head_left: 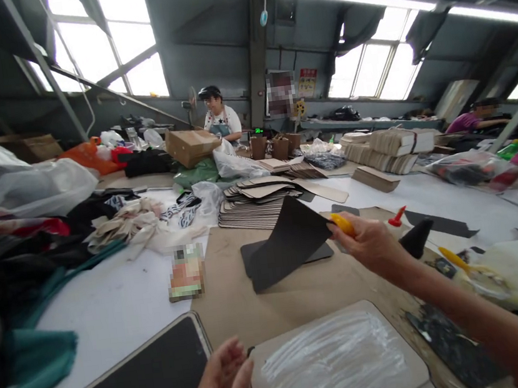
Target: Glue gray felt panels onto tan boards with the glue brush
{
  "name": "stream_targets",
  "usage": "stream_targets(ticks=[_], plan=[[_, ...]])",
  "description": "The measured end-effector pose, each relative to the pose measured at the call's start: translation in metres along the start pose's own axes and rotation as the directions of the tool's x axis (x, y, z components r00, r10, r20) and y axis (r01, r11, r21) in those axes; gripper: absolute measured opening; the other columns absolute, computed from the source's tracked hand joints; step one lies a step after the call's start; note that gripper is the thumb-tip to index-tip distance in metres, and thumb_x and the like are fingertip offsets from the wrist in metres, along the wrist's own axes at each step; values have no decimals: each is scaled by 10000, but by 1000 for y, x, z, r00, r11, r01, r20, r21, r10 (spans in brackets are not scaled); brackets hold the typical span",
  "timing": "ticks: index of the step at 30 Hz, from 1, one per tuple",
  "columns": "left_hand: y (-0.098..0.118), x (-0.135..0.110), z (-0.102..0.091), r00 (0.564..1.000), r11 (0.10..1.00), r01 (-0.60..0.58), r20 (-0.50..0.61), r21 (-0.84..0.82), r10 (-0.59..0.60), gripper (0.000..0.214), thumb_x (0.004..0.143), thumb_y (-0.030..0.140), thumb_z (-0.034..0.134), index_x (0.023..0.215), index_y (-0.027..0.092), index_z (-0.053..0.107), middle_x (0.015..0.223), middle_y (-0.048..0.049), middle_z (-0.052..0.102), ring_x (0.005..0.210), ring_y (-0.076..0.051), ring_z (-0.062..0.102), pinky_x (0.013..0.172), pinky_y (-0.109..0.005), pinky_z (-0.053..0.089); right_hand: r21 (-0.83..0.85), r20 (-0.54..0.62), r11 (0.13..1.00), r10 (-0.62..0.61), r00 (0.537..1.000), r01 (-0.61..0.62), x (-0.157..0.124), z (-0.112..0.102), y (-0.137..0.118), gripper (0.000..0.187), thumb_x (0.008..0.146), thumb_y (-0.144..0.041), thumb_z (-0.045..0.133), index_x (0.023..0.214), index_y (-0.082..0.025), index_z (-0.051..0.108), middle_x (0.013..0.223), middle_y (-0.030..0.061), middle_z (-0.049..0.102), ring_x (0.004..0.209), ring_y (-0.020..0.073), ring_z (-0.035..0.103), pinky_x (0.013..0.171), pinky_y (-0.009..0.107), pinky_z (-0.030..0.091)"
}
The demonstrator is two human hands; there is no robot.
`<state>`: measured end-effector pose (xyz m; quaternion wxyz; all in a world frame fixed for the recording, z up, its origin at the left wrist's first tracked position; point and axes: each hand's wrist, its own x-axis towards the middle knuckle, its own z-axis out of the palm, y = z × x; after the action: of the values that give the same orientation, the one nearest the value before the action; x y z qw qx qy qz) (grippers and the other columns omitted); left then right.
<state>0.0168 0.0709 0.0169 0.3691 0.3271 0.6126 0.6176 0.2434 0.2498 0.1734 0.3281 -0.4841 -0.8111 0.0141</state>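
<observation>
My right hand pinches the corner of a thin black sheet, raised and curling above more dark sheets. A yellow handle also sticks out of that hand; its other end is hidden. At the bottom, my left hand has loosely curved fingers, apart and holding nothing, beside the left edge of a beige board. White streaks, like glue, cover the board's upper face. To the left lies a long black panel with a pale rim.
Behind the dark sheets stands a stack of beige boards. A patterned, blurred-out item lies left of them. To the right are a red-tipped bottle and a yellow-handled brush. Fabric heaps at left. A person works across the table.
</observation>
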Motion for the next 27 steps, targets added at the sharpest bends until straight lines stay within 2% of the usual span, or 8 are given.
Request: stream_targets(ticks=[5, 7, 10, 14, 19, 22, 24, 27], plan=[[26, 8, -5, 936, 896, 340, 11, -287, -351, 651, 712, 444, 685, 1247, 192, 412, 1271, -158, 544, 1137, -230, 552, 937, -340, 477, 343, -34, 929, 163, 986, -142, -19, -48, -40, 361, 737, -548, 592, 824, -201, 643, 530, -12, 575, 384, 94, 447, 367, 242, 353], [40, 5, -5, 928, 847, 367, 94, -384, -360, 648, 745, 460, 646, 1279, 196, 391, 1297, -154, 526, 1141, -230, 548, 958, -365, 462, 427, 0, 878, 238, 971, -215, -30, -62, -49, 412, 689, -571, 638, 871, -201, 644, 479, -28, 535, 359, 92, 440, 330, 233, 333], [58, -3, -2, 945, 817, 324, 204, -476, -255, 556, 748, 436, 641, 1223, 187, 490, 1218, -120, 599, 1106, -244, 571, 935, -396, 477, 492, 29, 823, 311, 950, -284, -46, -74, -54, 419, 650, -556, 682, 875, -206, 628, 417, -56, 473, 329, 86, 415, 298, 212, 288], [61, -13, -7, 933, 820, 357, 128, -447, -336, 456, 650, 349, 738, 1047, 157, 619, 1016, -70, 699, 971, -219, 629, 819, -324, 527, 448, 70, 835, 324, 943, -320, -68, -76, -37, 381, 656, -549, 663, 806, -203, 615, 448, -37, 529, 326, 88, 418, 306, 221, 287], [39, -23, -12, 914, 909, 387, 194, -152, -357, 472, 619, 517, 700, 919, 158, 647, 871, -45, 712, 862, -210, 633, 707, -281, 516, 33, 227, 963, 252, 941, -266, -121, -54, 18, 325, 755, -469, 538, 557, -211, 530, 478, -14, 548, 428, 126, 495, 448, 260, 362], [27, -28, -6, 923, 957, 224, 275, 182, -268, 401, 660, 558, 613, 764, 171, 643, 728, -27, 684, 760, -207, 617, 679, -273, 478, -218, 345, 942, 320, 882, -257, -157, -32, 51, 248, 796, -388, 476, 628, -218, 541, 536, -1, 581, 512, 167, 560, 523, 268, 377], [23, -30, 0, 947, 895, 70, 253, 441, -199, 354, 712, 534, 535, 642, 193, 596, 605, -10, 622, 654, -192, 585, 619, -261, 433, -308, 411, 914, 378, 830, -264, -176, -18, 69, 237, 816, -370, 449, 677, -215, 561, 600, 22, 620, 577, 192, 603, 557, 270, 383], [22, -31, 11, 975, 658, -63, 187, 750, -120, 340, 763, 464, 458, 529, 219, 475, 491, 11, 512, 517, -162, 500, 525, -250, 324, -361, 467, 884, 446, 763, -296, -193, -6, 86, 245, 830, -375, 439, 756, -209, 603, 689, 52, 665, 676, 224, 644, 591, 273, 392]])
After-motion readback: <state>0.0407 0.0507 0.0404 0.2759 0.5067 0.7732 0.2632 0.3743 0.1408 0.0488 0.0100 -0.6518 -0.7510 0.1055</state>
